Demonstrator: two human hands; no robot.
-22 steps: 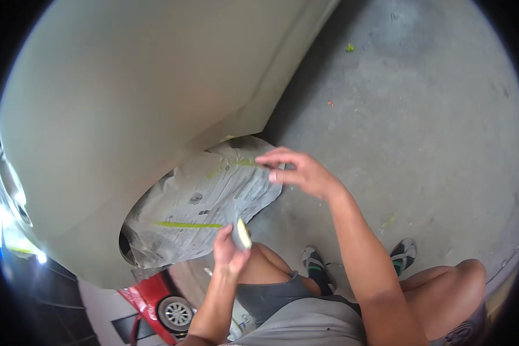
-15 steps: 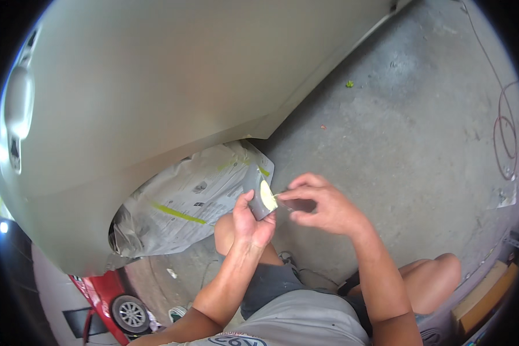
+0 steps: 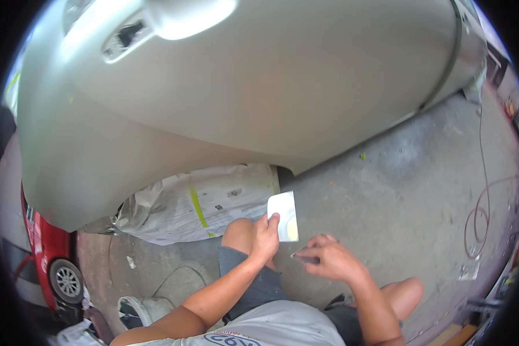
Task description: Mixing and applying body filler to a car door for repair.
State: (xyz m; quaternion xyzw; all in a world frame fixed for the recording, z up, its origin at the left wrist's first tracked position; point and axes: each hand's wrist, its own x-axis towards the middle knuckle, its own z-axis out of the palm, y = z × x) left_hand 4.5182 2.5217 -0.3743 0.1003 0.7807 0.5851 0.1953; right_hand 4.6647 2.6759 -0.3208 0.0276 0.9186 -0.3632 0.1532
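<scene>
My left hand [image 3: 265, 239] is closed on the lower left edge of a flat rectangular plate [image 3: 281, 206], its thumb on top. The plate's face shines white with glare, and pale yellow putty [image 3: 293, 229] lies along its right side. Just below and right of it, apart from the plate, my right hand [image 3: 331, 259] pinches a small thin putty spreader [image 3: 307, 258] with a light smear at its tip. Most of the spreader is hidden by my fingers. Beyond both hands stands a matt grey-beige car body panel [image 3: 213, 98] with a wheel arch.
Masking paper [image 3: 236, 196] with a strip of yellow-green tape [image 3: 197, 203] covers the wheel arch. A bucket [image 3: 147, 309] stands at my lower left, and a red car [image 3: 46, 259] is farther left. On the concrete floor [image 3: 380, 213], a thin hose [image 3: 476, 230] lies coiled at right.
The view has swung, showing more of the car panel. The plate has turned and now catches the light. My right hand with the spreader has moved down, away from the putty.
</scene>
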